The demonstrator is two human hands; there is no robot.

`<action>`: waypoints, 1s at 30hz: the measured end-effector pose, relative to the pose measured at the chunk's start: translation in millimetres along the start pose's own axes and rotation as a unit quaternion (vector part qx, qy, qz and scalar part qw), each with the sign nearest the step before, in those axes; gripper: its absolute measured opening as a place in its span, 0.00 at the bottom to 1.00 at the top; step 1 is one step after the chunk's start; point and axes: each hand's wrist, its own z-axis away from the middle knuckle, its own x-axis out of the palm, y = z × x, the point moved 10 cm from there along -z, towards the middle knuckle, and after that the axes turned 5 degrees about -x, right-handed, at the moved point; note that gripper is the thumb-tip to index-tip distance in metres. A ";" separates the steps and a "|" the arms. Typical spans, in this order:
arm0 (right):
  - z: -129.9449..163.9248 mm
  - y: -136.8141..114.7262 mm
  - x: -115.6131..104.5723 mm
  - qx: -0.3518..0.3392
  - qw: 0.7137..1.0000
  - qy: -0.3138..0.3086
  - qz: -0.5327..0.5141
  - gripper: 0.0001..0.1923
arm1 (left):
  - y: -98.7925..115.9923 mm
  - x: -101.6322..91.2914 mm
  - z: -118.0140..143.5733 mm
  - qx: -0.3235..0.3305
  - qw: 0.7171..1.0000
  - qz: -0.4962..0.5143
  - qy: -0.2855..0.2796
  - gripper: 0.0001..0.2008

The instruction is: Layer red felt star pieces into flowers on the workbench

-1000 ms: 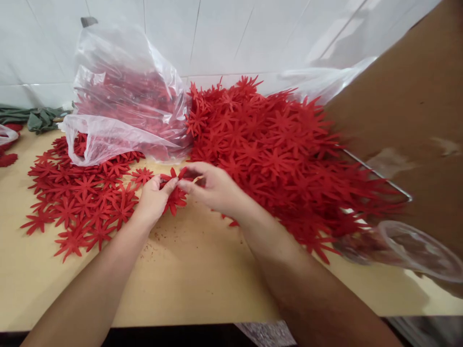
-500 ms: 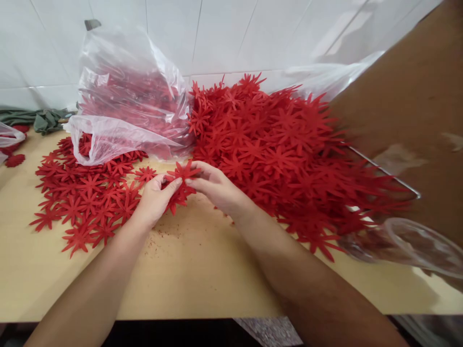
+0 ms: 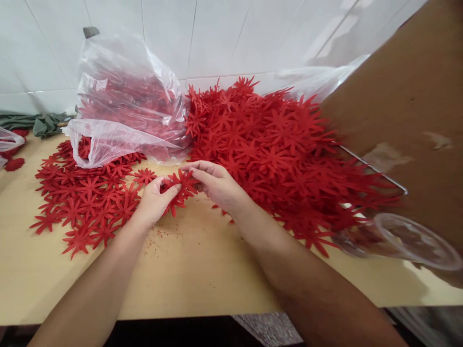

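Note:
My left hand (image 3: 155, 198) is closed on red flower cutouts (image 3: 183, 187) with long narrow petals, its thumb pressed over the petals. There seem to be more than one layered there, and how many I cannot tell. My right hand (image 3: 221, 187) reaches in from the other side, thumb and fingers pinched at the upper right petals; its fingertips are partly hidden. Left of my hands lies a spread of similar cutouts (image 3: 90, 188). A much larger heap of bigger red cutouts (image 3: 267, 140) rises to the right, behind my right wrist.
A clear plastic bag (image 3: 130, 96) full of red pieces stands against the tiled wall (image 3: 217, 33). On the right are a brown cardboard panel (image 3: 405, 106) and a clear plastic tub (image 3: 415, 241). Green pieces (image 3: 47, 124) lie far left. Red crumbs dot the wooden table (image 3: 181, 279).
My right thumb has shifted from the flower's middle to its upper right edge, and the fingers reach over the petals. My left hand keeps its hold. The view has shifted slightly.

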 end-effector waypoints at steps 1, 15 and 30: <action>1.4 -2.2 5.4 -0.003 1.000 -0.020 0.001 0.15 | -0.1 -0.6 -0.1 -0.001 1.000 0.001 0.002 0.10; -3.8 3.0 5.1 -0.036 0.999 0.007 0.027 0.14 | -8.9 6.6 1.4 -0.053 0.997 0.050 -0.036 0.12; 18.3 -83.5 -40.9 -0.245 0.829 0.145 0.482 0.15 | -13.0 -0.2 -1.1 -0.056 0.998 0.033 0.016 0.11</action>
